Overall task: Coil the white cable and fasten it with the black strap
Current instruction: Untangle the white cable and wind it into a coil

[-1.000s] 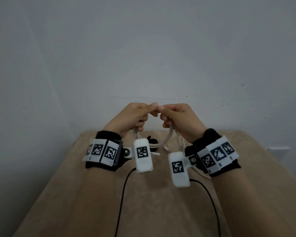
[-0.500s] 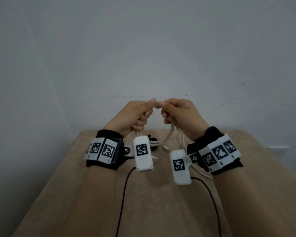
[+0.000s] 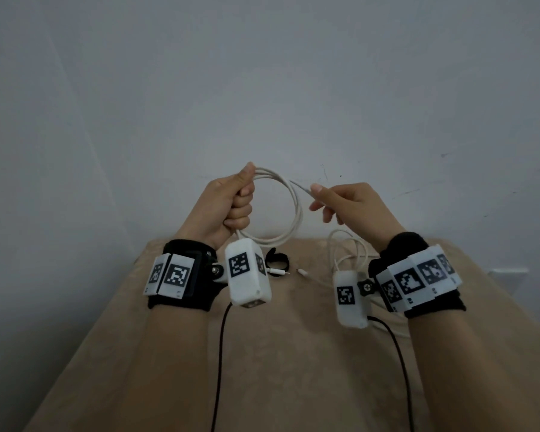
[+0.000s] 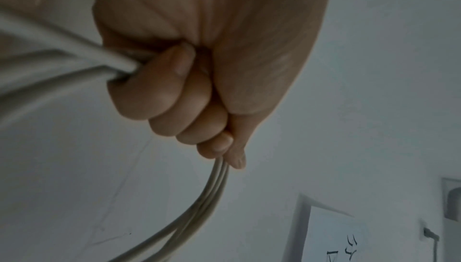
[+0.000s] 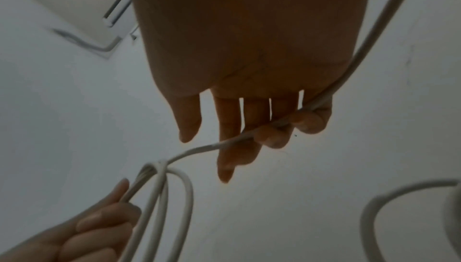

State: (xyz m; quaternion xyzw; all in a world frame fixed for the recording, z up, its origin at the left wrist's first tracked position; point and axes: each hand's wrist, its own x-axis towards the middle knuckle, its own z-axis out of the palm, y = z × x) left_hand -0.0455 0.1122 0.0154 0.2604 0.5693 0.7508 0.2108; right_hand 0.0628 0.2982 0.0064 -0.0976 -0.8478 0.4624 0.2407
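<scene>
My left hand (image 3: 239,202) is raised above the table and grips a round coil of the white cable (image 3: 297,213) in its fist. The left wrist view shows the fingers (image 4: 174,96) curled tight round several strands (image 4: 212,193). My right hand (image 3: 340,202), a little to the right, holds the single free strand (image 5: 199,150) that runs from the coil across its fingers. Its two outer fingers (image 5: 274,138) curl round the strand. The rest of the cable (image 3: 354,252) hangs down to the table. The black strap (image 3: 278,261) lies looped on the table below the coil.
The beige table (image 3: 293,353) stands against a plain grey wall. Two cable plugs (image 3: 278,272) lie on it next to the strap. Black leads from the wrist cameras (image 3: 220,353) trail toward me over the tabletop.
My hands were touching at the fingertips and have moved apart. The left hand rose with the coil, now a wide loop. The right hand moved right along the strand.
</scene>
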